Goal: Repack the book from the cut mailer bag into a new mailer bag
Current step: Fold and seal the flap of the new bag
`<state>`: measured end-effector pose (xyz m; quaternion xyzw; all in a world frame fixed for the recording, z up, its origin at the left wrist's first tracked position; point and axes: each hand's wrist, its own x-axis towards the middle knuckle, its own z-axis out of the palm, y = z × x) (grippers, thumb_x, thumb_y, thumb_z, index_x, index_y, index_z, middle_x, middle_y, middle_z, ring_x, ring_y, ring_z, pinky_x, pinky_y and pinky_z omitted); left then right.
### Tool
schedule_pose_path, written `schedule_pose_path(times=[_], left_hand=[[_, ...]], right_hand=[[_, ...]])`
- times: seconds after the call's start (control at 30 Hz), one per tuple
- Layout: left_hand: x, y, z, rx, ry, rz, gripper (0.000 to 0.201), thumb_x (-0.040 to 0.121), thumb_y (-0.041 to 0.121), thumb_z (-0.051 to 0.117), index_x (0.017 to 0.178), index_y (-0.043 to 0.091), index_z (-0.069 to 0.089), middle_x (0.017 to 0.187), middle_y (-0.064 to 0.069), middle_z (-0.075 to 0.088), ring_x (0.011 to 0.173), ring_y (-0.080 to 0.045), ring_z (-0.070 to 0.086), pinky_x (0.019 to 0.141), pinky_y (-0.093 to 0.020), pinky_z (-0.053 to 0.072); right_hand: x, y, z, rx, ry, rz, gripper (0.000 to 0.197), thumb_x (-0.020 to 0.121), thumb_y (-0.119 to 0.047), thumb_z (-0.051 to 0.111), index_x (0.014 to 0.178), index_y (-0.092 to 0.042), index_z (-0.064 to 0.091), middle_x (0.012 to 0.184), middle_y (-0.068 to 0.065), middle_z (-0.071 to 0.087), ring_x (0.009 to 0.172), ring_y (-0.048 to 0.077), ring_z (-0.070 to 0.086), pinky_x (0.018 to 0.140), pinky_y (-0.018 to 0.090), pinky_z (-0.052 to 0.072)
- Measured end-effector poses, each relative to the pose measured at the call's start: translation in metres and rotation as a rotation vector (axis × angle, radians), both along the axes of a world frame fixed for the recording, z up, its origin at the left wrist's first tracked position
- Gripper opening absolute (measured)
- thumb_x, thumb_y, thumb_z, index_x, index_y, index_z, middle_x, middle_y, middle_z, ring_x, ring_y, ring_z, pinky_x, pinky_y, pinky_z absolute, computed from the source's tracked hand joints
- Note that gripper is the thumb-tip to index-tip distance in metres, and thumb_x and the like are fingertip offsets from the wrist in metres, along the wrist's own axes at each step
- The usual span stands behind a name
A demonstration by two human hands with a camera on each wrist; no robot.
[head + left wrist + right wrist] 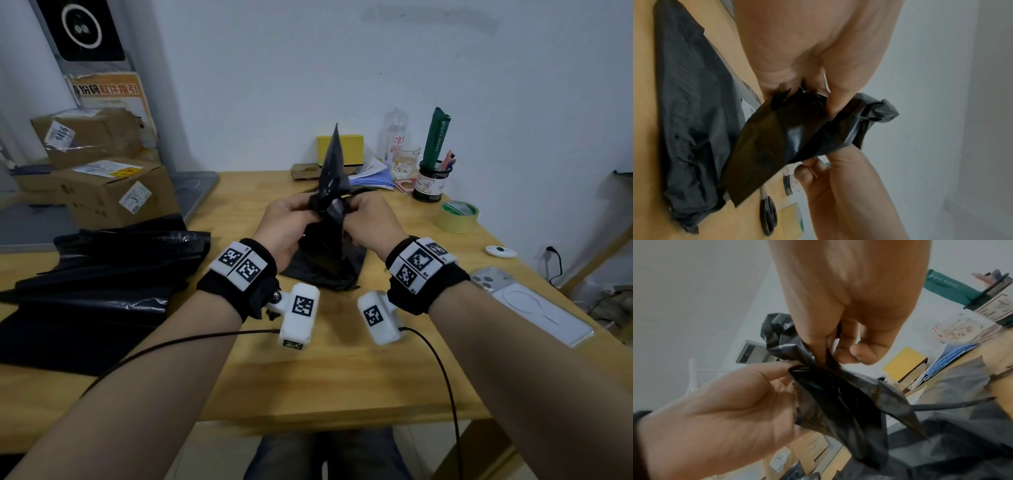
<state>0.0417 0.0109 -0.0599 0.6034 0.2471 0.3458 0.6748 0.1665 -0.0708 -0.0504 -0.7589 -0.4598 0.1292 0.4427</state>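
Both hands are raised over the middle of the bench (342, 377), gripping one black mailer bag (330, 205). The left hand (284, 229) pinches its crumpled edge with curled fingers; the right hand (366, 222) pinches the opposite side the same way. One corner of the bag sticks up in a point, the rest hangs down onto the bench. The book isn't visible — can't tell if it's inside.

To the left lies a pile of black bags (102, 274), partly over the bench edge. To the right lie a phone (527, 305) face down and a small white remote (500, 251), with a tape roll (457, 216) further back. The left wrist view shows scissors (767, 212) on the bench past the bag. At the far edge stand a pen cup (432, 181), a glass (406, 161), a bottle (395, 133), a yellow box (346, 147) and papers (373, 178). Cardboard boxes (102, 171) are stacked far left by the wall.
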Motion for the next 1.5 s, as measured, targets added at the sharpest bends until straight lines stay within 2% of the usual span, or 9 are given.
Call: schedule_pose_path(times=[0.13,0.3,0.47,0.63,0.77,0.93,1.03,1.27,1.5], left_hand=[[-0.009,-0.003,0.004,0.011,0.029,0.018,0.029,0.091,-0.002,0.056,0.11,0.01,0.074,0.089,-0.006,0.073,0.076,-0.018,0.068,0.062,-0.025,0.055],[-0.014,-0.01,0.002,0.099,0.048,-0.076,0.048,0.082,0.026,0.081,0.123,0.012,0.061,0.114,-0.005,0.072,0.099,-0.019,0.072,0.085,-0.042,0.06],[-0.013,-0.002,-0.006,0.122,0.049,0.023,0.037,0.078,0.008,0.081,0.112,0.002,0.066,0.112,-0.023,0.071,0.106,-0.035,0.069,0.097,-0.051,0.054],[-0.015,0.001,-0.009,0.114,0.062,-0.011,0.025,0.088,-0.013,0.06,0.096,0.009,0.067,0.089,-0.007,0.072,0.089,-0.026,0.069,0.084,-0.041,0.057],[-0.016,0.006,-0.017,0.199,0.189,-0.046,0.018,0.097,0.003,0.059,0.108,0.013,0.068,0.093,-0.009,0.072,0.087,-0.026,0.07,0.075,-0.047,0.059],[-0.019,0.02,-0.023,0.252,0.334,0.085,0.036,0.096,-0.007,0.05,0.083,0.015,0.075,0.082,-0.01,0.073,0.074,-0.028,0.068,0.063,-0.033,0.059],[-0.018,0.023,-0.024,0.328,0.42,0.128,0.055,0.087,-0.014,0.039,0.082,0.024,0.078,0.099,-0.012,0.075,0.092,-0.028,0.07,0.083,-0.034,0.059],[-0.015,0.01,-0.01,0.516,0.446,0.139,0.058,0.081,-0.01,0.04,0.078,0.033,0.079,0.095,0.001,0.077,0.093,-0.017,0.07,0.091,-0.033,0.057],[-0.016,-0.005,0.003,0.502,0.245,0.006,0.05,0.081,-0.021,0.047,0.067,0.019,0.073,0.088,0.011,0.074,0.091,-0.003,0.069,0.079,-0.011,0.051]], right_hand=[[-0.001,-0.005,0.004,-0.01,0.048,-0.022,0.032,0.097,-0.017,0.063,0.066,-0.008,0.06,0.055,0.013,0.058,0.042,0.026,0.054,0.038,0.024,0.042],[-0.007,-0.009,0.01,-0.071,-0.017,-0.026,0.026,0.097,-0.011,0.054,0.072,-0.012,0.058,0.056,0.009,0.058,0.041,0.02,0.053,0.035,0.021,0.038],[-0.013,-0.009,0.013,-0.087,0.099,0.03,0.015,0.093,-0.007,0.062,0.079,-0.007,0.057,0.058,0.007,0.059,0.036,0.011,0.054,0.035,0.019,0.04],[-0.008,-0.016,0.015,0.026,0.177,0.113,0.021,0.094,0.001,0.061,0.078,-0.013,0.062,0.066,0.004,0.057,0.048,0.013,0.052,0.04,0.022,0.04],[-0.004,-0.019,0.014,0.064,0.323,0.126,0.015,0.092,-0.003,0.063,0.088,-0.014,0.073,0.069,0.003,0.065,0.051,0.011,0.056,0.049,0.019,0.045],[0.0,-0.026,0.024,0.248,0.301,-0.008,0.011,0.096,-0.015,0.059,0.088,-0.016,0.067,0.079,0.002,0.063,0.05,0.014,0.053,0.041,0.023,0.041],[-0.007,-0.029,0.03,0.387,0.364,0.103,0.019,0.092,-0.002,0.062,0.099,-0.016,0.073,0.086,0.009,0.068,0.057,0.017,0.059,0.046,0.027,0.049],[-0.011,-0.032,0.016,-0.1,0.205,0.186,0.056,0.086,-0.014,0.08,0.138,-0.022,0.059,0.094,0.001,0.071,0.065,0.016,0.069,0.058,0.034,0.063],[-0.01,-0.03,-0.001,-0.268,0.075,0.198,0.029,0.08,-0.019,0.085,0.104,-0.009,0.07,0.075,0.011,0.071,0.048,0.011,0.056,0.043,0.021,0.049]])
